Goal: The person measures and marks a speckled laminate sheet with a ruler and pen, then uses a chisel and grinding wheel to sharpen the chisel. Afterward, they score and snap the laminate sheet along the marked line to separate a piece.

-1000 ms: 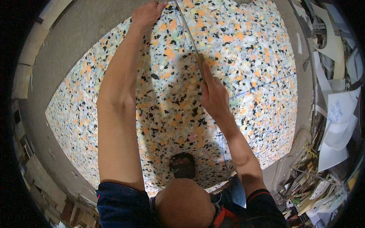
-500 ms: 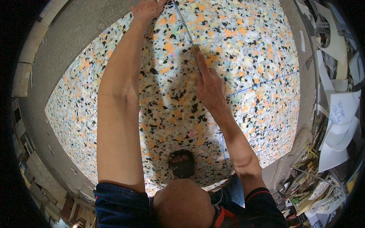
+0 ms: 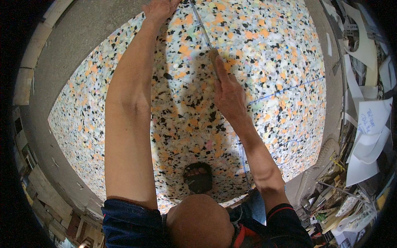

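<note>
Speckled foam sheet [image 3: 124, 103] is pressed by the flat left hand [image 3: 159, 9]; a knife [image 3: 203, 35] is gripped by the right hand [image 3: 228, 94]; white paper scraps [image 3: 368, 124] lie right of it.

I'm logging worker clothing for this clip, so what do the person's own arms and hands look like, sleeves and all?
Both hands are bare, no gloves: left hand, right hand. The forearms are uncovered. Dark blue sleeves are pushed up near the elbows, and the right sleeve shows a thin red trim at its cuff. No watch or rings are visible.

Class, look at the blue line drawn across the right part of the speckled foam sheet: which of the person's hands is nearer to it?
Right. The right hand, gripping a knife, sits just left of the blue line. The left hand presses the foam sheet far up at the top edge.
</note>
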The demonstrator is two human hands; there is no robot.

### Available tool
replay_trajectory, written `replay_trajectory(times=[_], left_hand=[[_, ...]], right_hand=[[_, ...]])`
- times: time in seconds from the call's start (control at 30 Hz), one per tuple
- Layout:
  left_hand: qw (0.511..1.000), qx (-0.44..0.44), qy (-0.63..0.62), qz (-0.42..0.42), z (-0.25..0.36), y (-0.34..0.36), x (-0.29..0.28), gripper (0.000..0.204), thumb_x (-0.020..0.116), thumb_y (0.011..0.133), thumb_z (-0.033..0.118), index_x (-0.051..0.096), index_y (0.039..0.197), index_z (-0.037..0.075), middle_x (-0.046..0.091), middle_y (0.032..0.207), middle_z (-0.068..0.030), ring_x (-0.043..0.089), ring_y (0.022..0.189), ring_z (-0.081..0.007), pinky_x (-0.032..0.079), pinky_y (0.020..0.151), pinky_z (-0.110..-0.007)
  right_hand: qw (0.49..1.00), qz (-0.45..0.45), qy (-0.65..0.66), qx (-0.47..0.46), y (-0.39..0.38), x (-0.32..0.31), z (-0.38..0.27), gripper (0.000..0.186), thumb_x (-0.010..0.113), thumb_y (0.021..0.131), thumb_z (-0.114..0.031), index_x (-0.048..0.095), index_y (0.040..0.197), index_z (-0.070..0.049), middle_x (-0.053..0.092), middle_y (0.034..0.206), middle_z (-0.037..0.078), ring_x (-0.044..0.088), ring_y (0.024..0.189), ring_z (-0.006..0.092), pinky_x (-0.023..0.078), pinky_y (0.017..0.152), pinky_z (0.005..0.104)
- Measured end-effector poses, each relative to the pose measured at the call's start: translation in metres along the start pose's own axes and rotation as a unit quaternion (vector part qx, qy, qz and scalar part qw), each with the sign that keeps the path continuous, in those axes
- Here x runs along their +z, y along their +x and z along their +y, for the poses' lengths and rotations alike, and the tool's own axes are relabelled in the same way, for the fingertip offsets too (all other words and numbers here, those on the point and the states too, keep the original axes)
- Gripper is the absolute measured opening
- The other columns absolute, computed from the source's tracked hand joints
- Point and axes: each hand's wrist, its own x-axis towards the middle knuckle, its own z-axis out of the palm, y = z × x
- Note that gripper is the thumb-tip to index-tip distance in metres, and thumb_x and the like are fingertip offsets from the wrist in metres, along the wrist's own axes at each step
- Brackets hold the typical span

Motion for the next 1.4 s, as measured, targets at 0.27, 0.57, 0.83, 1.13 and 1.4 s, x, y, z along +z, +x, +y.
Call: replay_trajectory(times=[0.27, 0.57, 0.83, 1.13, 1.4], left_hand=[[1.000, 0.012, -0.004, -0.006, -0.009, 0.009, 0.003, 0.063, 0.042, 0.100, 0.054, 0.060, 0.129, 0.001, 0.060, 0.131, -0.0217, 0.054, 0.124, -0.0390, 0.040, 0.106, -0.051], [0.999, 0.035, 0.009, 0.038, -0.021, 0.013, 0.013, 0.065, 0.040, 0.099, 0.056, 0.058, 0.132, 0.003, 0.056, 0.137, -0.0207, 0.049, 0.130, -0.0386, 0.031, 0.111, -0.056], [0.999, 0.033, -0.010, 0.028, -0.020, 0.014, 0.012, 0.063, 0.040, 0.099, 0.055, 0.059, 0.131, 0.004, 0.057, 0.135, -0.0203, 0.050, 0.128, -0.0394, 0.030, 0.111, -0.057], [0.997, 0.054, -0.052, 0.013, -0.021, 0.009, 0.004, 0.058, 0.043, 0.101, 0.048, 0.058, 0.130, 0.001, 0.059, 0.131, -0.0215, 0.054, 0.123, -0.0395, 0.041, 0.104, -0.048], [0.998, 0.046, -0.009, 0.037, -0.021, 0.007, 0.008, 0.062, 0.040, 0.101, 0.052, 0.053, 0.137, 0.003, 0.054, 0.140, -0.0193, 0.048, 0.131, -0.0378, 0.036, 0.110, -0.047]], right_hand=[[0.999, -0.013, -0.032, -0.032, 0.032, 0.006, -0.002, 0.076, 0.050, 0.099, -0.007, 0.006, 0.159, -0.023, 0.063, 0.092, 0.023, 0.064, 0.067, 0.0329, 0.051, 0.052, 0.0431], [0.997, -0.066, -0.016, 0.047, 0.039, -0.001, -0.013, 0.073, 0.051, 0.098, -0.007, 0.014, 0.158, -0.028, 0.065, 0.087, 0.022, 0.065, 0.074, 0.0354, 0.050, 0.062, 0.0450], [0.999, -0.036, 0.020, -0.001, 0.041, 0.006, -0.006, 0.073, 0.053, 0.097, -0.007, 0.015, 0.156, -0.027, 0.063, 0.089, 0.020, 0.065, 0.070, 0.0343, 0.050, 0.053, 0.0444], [1.000, -0.028, -0.012, -0.006, 0.044, -0.002, -0.013, 0.072, 0.050, 0.099, -0.010, 0.011, 0.159, -0.026, 0.066, 0.092, 0.022, 0.066, 0.074, 0.0349, 0.053, 0.063, 0.0457], [0.998, -0.059, 0.007, 0.021, 0.044, -0.010, -0.016, 0.072, 0.055, 0.096, -0.008, 0.019, 0.156, -0.025, 0.063, 0.094, 0.021, 0.066, 0.073, 0.0358, 0.053, 0.063, 0.0497]])
